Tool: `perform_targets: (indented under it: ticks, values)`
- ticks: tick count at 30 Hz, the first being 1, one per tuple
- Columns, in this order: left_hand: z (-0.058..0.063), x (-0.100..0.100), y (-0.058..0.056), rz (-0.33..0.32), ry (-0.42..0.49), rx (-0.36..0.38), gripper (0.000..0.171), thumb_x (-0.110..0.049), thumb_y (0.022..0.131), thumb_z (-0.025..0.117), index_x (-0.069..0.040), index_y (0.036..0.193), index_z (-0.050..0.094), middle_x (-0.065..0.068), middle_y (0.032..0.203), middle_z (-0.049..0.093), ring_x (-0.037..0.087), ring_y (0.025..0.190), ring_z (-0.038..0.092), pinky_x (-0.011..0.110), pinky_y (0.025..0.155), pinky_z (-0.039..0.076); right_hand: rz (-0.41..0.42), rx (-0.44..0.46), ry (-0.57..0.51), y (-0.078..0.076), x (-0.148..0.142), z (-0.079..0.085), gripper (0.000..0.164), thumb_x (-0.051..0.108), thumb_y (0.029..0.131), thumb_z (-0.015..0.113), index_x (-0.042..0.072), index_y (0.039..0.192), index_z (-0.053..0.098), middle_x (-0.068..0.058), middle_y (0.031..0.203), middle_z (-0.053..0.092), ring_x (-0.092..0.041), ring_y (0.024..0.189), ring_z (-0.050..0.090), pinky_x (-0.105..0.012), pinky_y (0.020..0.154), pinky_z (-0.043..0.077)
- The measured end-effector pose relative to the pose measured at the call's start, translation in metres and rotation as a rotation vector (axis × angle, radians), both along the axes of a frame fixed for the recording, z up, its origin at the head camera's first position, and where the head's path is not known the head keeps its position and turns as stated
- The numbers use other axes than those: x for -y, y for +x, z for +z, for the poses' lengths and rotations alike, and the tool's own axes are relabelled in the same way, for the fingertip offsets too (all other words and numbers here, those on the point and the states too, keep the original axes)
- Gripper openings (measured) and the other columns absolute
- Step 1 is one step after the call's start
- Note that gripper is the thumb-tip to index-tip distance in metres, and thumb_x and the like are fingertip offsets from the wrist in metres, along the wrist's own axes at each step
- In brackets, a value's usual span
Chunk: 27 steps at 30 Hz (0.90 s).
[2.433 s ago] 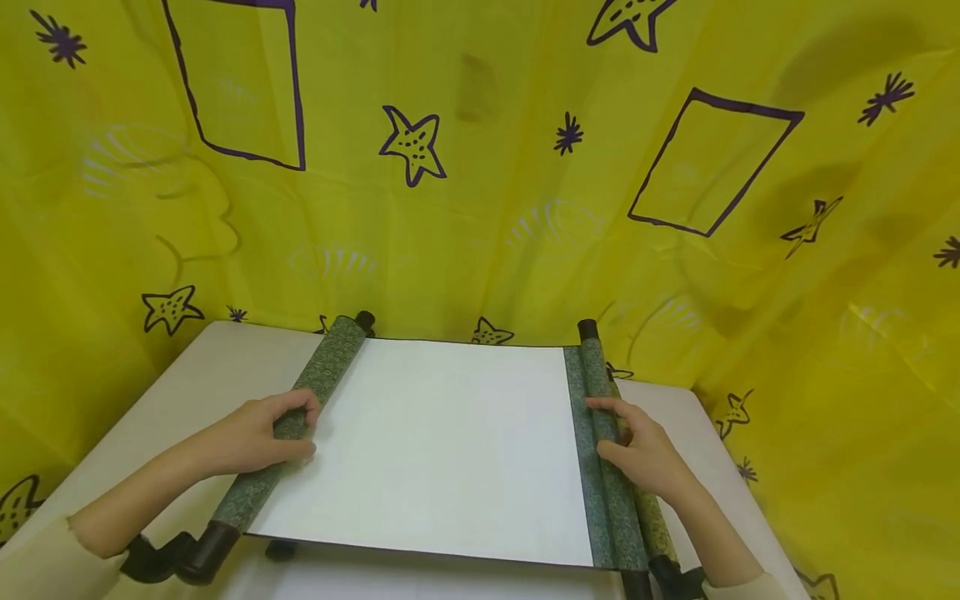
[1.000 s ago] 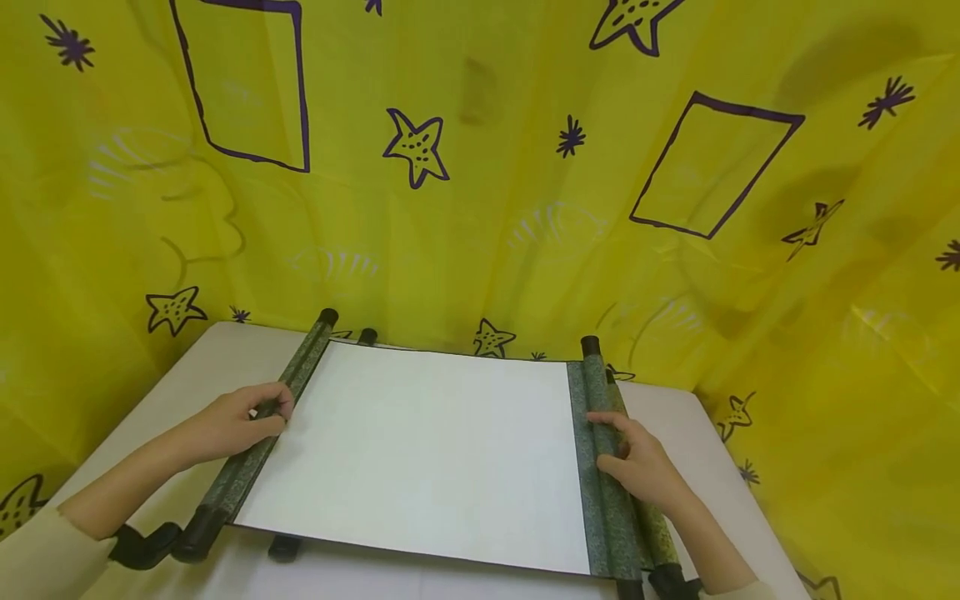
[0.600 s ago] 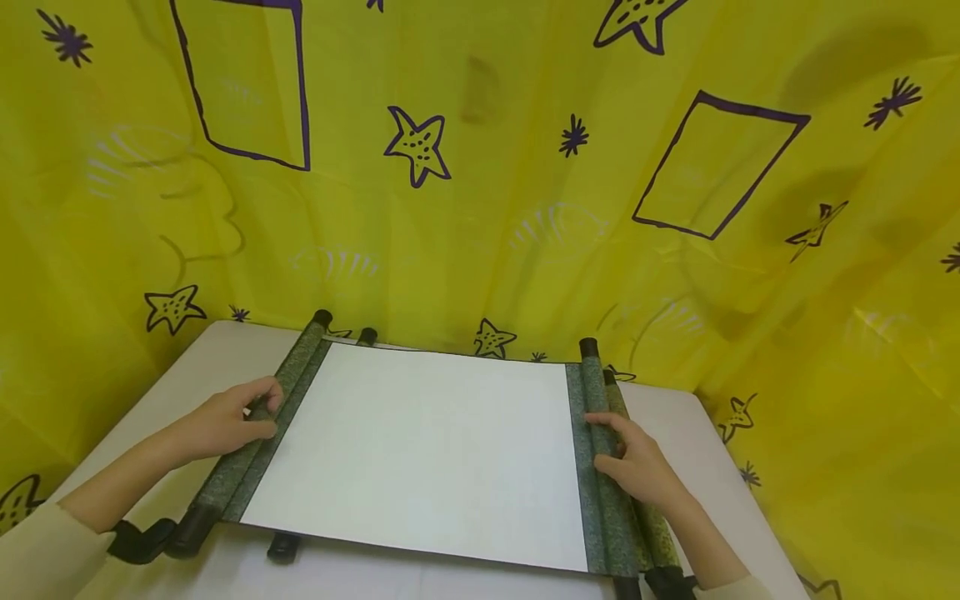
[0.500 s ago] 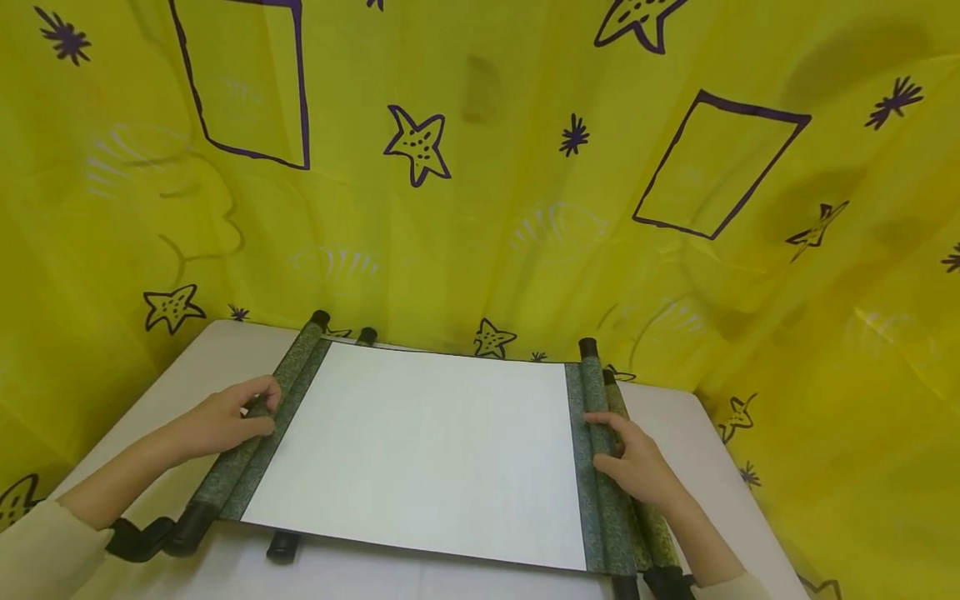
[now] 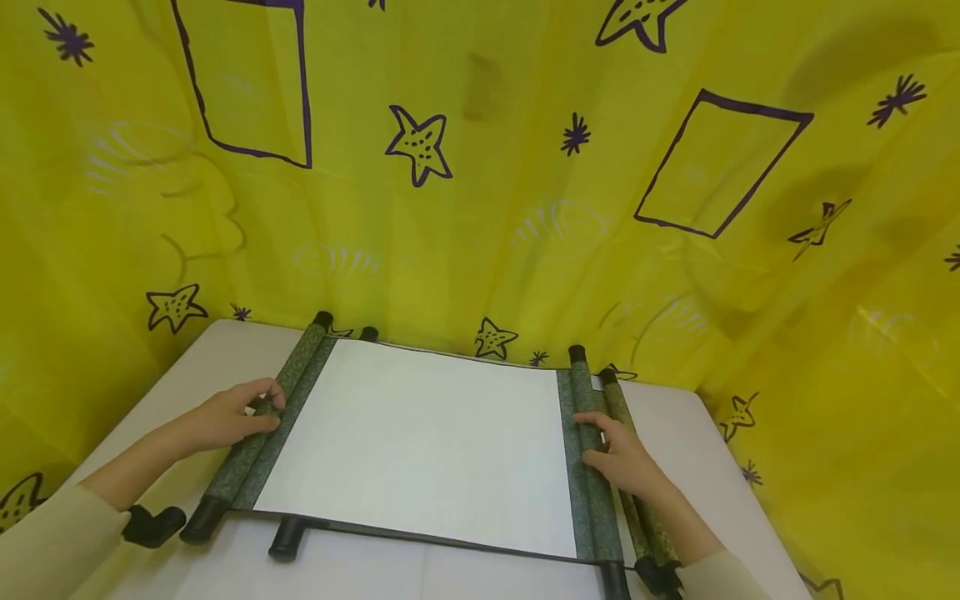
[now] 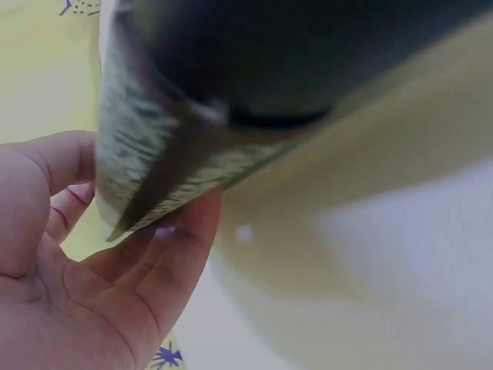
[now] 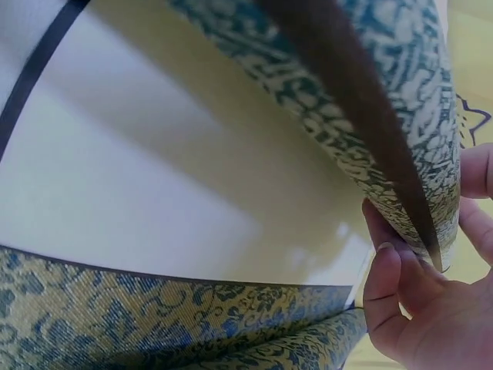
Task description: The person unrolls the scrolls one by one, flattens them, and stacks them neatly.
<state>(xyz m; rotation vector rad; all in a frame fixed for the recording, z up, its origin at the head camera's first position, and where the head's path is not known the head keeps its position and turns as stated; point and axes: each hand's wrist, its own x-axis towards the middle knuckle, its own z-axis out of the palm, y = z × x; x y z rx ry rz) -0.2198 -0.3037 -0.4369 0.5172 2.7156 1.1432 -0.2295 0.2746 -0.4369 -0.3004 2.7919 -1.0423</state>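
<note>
A blank white hanging scroll point(image 5: 420, 442) with green patterned borders is stretched between my hands over the table. My left hand point(image 5: 228, 419) grips its left rolled end point(image 5: 242, 467), fingers beneath and thumb on top. On the other side my right hand point(image 5: 621, 457) grips the right roller point(image 5: 600, 500), which has black end knobs; the right wrist view shows fingers point(image 7: 385, 285) curled under it. Beneath this scroll lies a second scroll, its gold-and-blue brocade border point(image 7: 154, 308) and white paper seen in the right wrist view. Most of it is hidden from the head view.
The second scroll's black knob point(image 5: 287, 540) sticks out at the front left, and its gold-green roll point(image 5: 621, 408) lies to the right. A white table point(image 5: 352, 575) carries everything. Yellow curtains point(image 5: 480, 208) with purple stars hang close behind and at both sides.
My left hand moved left with its rolled end, baring the left green border and the knobs underneath. Lately my right hand shifted slightly left with its roller, showing more of the lower scroll's right roll.
</note>
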Motion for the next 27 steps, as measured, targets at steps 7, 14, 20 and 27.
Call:
perform_targets:
  ticks: [7,14,20,27]
  values:
    - [-0.008,0.008,-0.005,0.009,-0.04,0.04,0.019,-0.012,0.092,0.07,-0.007,0.103,0.054,0.014,0.111,0.06,0.029,0.094,0.055,0.035,0.067,0.043,-0.047,0.012,0.058,-0.009,0.007,-0.01,0.052,0.003,0.088,0.063,0.011,0.139,0.056,-0.021,0.139,0.055,-0.023,0.081,0.054,-0.033,0.058,0.044]
    - [-0.016,0.007,-0.008,0.026,-0.032,0.048,0.02,-0.01,0.088,0.071,-0.006,0.101,0.056,0.009,0.098,0.06,0.018,0.076,0.049,0.032,0.064,0.042,-0.029,-0.017,0.118,-0.015,0.013,-0.015,0.05,0.002,0.087,0.064,0.009,0.136,0.059,-0.021,0.137,0.056,-0.028,0.094,0.056,-0.036,0.066,0.043]
    - [-0.023,0.007,-0.009,0.021,-0.013,0.04,0.02,-0.008,0.088,0.07,-0.006,0.101,0.055,0.006,0.095,0.058,0.015,0.075,0.046,0.029,0.065,0.04,-0.02,0.01,0.151,-0.016,0.015,-0.015,0.05,0.005,0.09,0.063,0.008,0.139,0.057,-0.027,0.115,0.058,-0.023,0.075,0.047,-0.035,0.059,0.039]
    - [-0.021,-0.004,-0.006,0.056,-0.098,-0.084,0.019,-0.009,0.09,0.069,-0.007,0.104,0.056,0.011,0.089,0.055,0.023,0.078,0.047,0.035,0.066,0.042,0.031,0.051,0.135,-0.008,0.014,0.0,0.057,0.025,0.097,0.064,0.005,0.148,0.046,-0.036,0.143,0.039,-0.052,0.117,0.05,-0.062,0.084,0.048]
